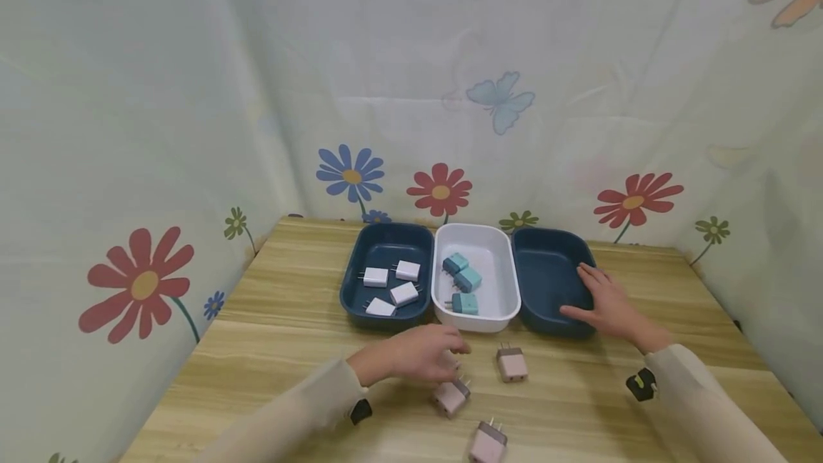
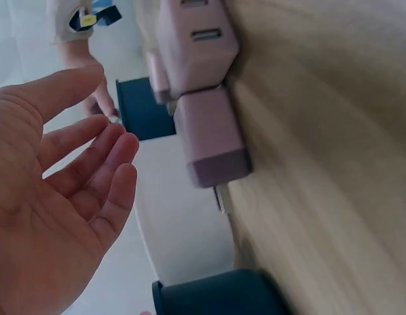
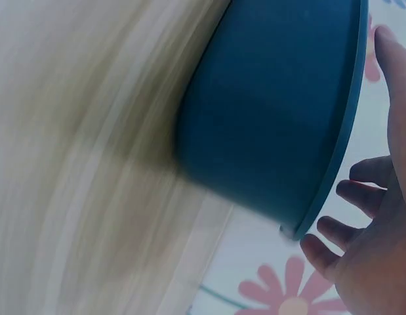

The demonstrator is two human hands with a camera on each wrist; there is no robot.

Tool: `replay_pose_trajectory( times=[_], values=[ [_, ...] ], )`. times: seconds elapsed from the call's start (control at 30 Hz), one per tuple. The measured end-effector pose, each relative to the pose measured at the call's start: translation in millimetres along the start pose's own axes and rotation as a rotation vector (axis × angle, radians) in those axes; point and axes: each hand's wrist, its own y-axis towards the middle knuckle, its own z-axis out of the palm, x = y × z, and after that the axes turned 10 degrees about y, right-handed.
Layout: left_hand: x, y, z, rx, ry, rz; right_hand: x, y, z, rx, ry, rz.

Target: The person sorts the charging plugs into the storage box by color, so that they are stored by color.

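Observation:
My left hand (image 1: 421, 354) hovers over a pink plug-in charger (image 1: 452, 396), its fingers loosely bent with nothing in them. In the left wrist view the palm (image 2: 52, 197) appears apart from the pink chargers (image 2: 212, 134). Two more pink chargers lie close by, one right of the hand (image 1: 511, 364) and one nearer the front (image 1: 488, 443). Over the right dark blue tray (image 1: 546, 270), my right hand (image 1: 611, 306) spreads its thumb and fingers near the rim. The right wrist view shows that hand (image 3: 380, 230) holding nothing; contact with the rim is unclear.
Left of it stands a white tray (image 1: 498, 256) with three teal chargers (image 1: 467, 279). Another dark blue tray (image 1: 386, 241) holds several white chargers (image 1: 376, 277). All three trays sit side by side on the wooden table (image 1: 276, 306), before a flowered curtain (image 1: 398, 41).

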Motion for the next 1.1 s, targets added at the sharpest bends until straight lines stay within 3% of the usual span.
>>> replay_pose_trajectory(
  times=[0.33,0.87,1.1],
  values=[
    [-26.9,3.0,7.9,0.034,0.087,0.156,-24.2,-18.2,-9.0,0.061,0.024,0.089],
    [-51.0,15.3,23.6,0.155,0.084,0.270,-30.5,-22.1,-8.2,0.127,0.154,0.156],
    [-58.6,17.9,28.6,0.148,0.186,0.301,-30.4,-22.7,-7.4,0.135,0.139,0.159]
  ],
)
